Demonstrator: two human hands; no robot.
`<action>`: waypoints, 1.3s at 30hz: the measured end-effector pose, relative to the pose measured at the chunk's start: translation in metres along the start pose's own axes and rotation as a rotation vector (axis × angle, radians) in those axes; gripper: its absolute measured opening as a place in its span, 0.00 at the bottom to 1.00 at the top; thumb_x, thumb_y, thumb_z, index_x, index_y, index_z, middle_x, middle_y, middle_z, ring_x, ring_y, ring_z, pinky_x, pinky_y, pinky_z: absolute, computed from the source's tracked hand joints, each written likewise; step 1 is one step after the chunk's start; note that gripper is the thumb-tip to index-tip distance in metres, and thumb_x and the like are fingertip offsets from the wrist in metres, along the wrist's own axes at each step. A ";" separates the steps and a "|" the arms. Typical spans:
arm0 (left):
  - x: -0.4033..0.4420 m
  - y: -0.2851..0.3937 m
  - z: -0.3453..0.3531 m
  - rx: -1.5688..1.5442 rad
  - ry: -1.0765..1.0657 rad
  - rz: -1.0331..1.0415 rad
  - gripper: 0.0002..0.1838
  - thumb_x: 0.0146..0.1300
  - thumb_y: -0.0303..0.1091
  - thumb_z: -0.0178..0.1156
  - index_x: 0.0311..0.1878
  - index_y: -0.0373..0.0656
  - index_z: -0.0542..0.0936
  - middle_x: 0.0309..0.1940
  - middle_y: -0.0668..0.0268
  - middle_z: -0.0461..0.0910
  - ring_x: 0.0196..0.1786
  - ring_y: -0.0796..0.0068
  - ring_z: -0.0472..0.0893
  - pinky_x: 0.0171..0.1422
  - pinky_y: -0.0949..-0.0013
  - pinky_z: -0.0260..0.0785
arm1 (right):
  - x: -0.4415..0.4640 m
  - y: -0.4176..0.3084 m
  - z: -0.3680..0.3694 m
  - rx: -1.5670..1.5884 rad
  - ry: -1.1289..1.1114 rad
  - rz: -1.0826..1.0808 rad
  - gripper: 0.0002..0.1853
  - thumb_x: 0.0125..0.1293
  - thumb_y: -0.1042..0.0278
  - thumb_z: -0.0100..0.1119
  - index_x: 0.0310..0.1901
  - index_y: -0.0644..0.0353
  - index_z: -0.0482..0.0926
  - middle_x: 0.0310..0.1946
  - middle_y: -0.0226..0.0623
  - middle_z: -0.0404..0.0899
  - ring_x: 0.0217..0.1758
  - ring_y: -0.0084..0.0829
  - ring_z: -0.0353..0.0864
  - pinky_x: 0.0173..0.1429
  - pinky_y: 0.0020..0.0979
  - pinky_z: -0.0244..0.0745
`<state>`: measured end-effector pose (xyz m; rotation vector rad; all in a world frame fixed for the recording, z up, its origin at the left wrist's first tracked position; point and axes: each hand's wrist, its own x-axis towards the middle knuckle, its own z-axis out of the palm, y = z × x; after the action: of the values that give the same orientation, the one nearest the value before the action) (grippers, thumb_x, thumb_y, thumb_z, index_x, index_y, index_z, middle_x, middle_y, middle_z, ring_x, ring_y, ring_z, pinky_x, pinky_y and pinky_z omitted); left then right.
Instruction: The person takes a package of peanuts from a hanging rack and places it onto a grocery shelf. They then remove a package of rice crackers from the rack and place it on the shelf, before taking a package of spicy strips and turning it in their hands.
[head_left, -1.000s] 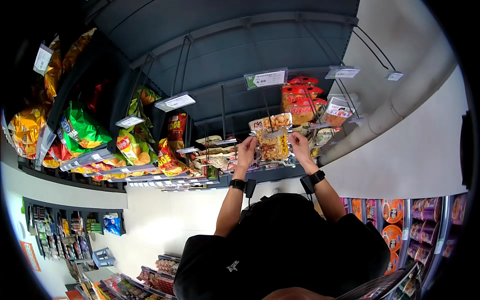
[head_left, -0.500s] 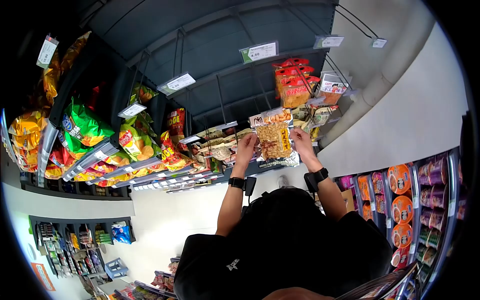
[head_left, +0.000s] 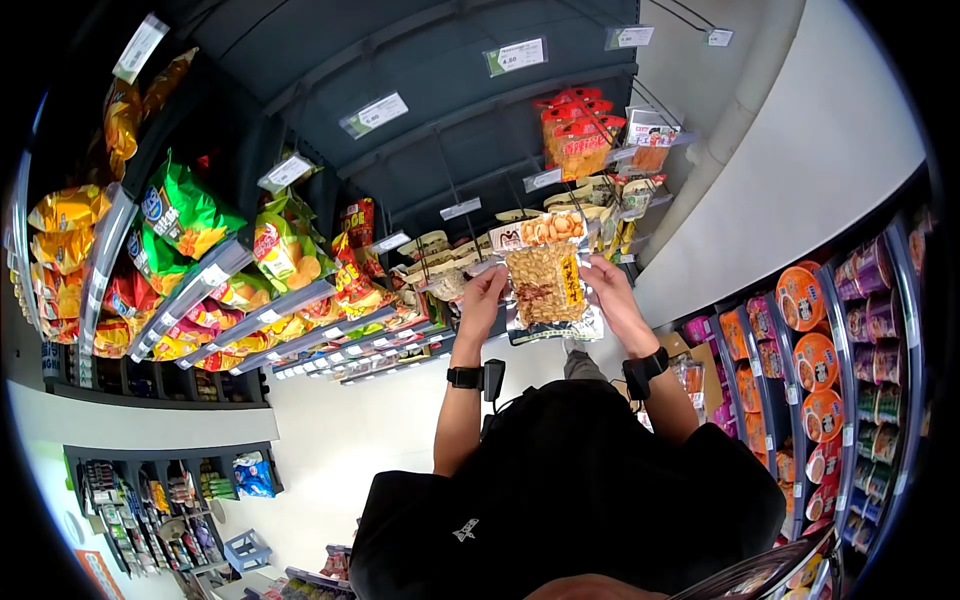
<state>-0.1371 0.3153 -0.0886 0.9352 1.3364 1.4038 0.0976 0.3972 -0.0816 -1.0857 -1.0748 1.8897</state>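
Note:
Between my two hands is a clear-fronted bag of peanuts [head_left: 545, 285] with a yellow label and a picture of nuts along its top. My left hand [head_left: 485, 292] pinches its left edge. On the opposite side, my right hand [head_left: 610, 290] is closed on the right edge. The bag faces me, upright, in front of the rack. Just behind it hang pale snack packets [head_left: 440, 270] on hooks, partly covered by my left hand and the bag. Red snack packets [head_left: 580, 138] hang above my right hand.
A dark rack [head_left: 420, 60] with hooks and price tags stands ahead. Chip bags [head_left: 190, 215] fill shelves at left. On the right, shelves hold orange noodle bowls [head_left: 815, 362]; a cardboard box [head_left: 708, 365] sits near my right forearm. A blue stool [head_left: 247, 550] is at lower left.
The bag of peanuts looks larger and nearer, still held by both hands. My view has shifted, with the rack's price tags now higher and more of the right-hand shelves showing.

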 end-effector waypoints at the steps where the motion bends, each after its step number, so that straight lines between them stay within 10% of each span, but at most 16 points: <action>1: -0.013 0.010 0.003 -0.014 0.027 0.005 0.16 0.77 0.41 0.54 0.38 0.38 0.80 0.25 0.77 0.70 0.30 0.87 0.64 0.35 0.78 0.57 | -0.011 0.001 0.004 -0.010 -0.035 -0.064 0.14 0.74 0.66 0.58 0.56 0.59 0.76 0.43 0.25 0.82 0.38 0.11 0.73 0.36 0.18 0.65; 26: -0.206 0.050 0.009 0.001 0.155 0.184 0.15 0.75 0.37 0.57 0.35 0.35 0.79 0.23 0.79 0.70 0.28 0.89 0.64 0.32 0.79 0.56 | -0.214 0.018 0.050 0.017 -0.057 -0.288 0.15 0.76 0.73 0.53 0.60 0.65 0.69 0.36 0.35 0.86 0.35 0.14 0.80 0.38 0.19 0.72; 39: -0.226 0.055 0.021 -0.178 0.022 -0.057 0.14 0.76 0.42 0.55 0.42 0.41 0.80 0.24 0.81 0.67 0.27 0.92 0.62 0.31 0.81 0.56 | -0.238 0.005 0.037 -0.034 -0.064 -0.282 0.16 0.75 0.73 0.54 0.61 0.66 0.69 0.37 0.38 0.87 0.38 0.17 0.84 0.41 0.20 0.76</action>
<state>-0.0661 0.1058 -0.0142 0.7599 1.2223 1.4661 0.1599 0.1804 0.0020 -0.8461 -1.2304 1.6958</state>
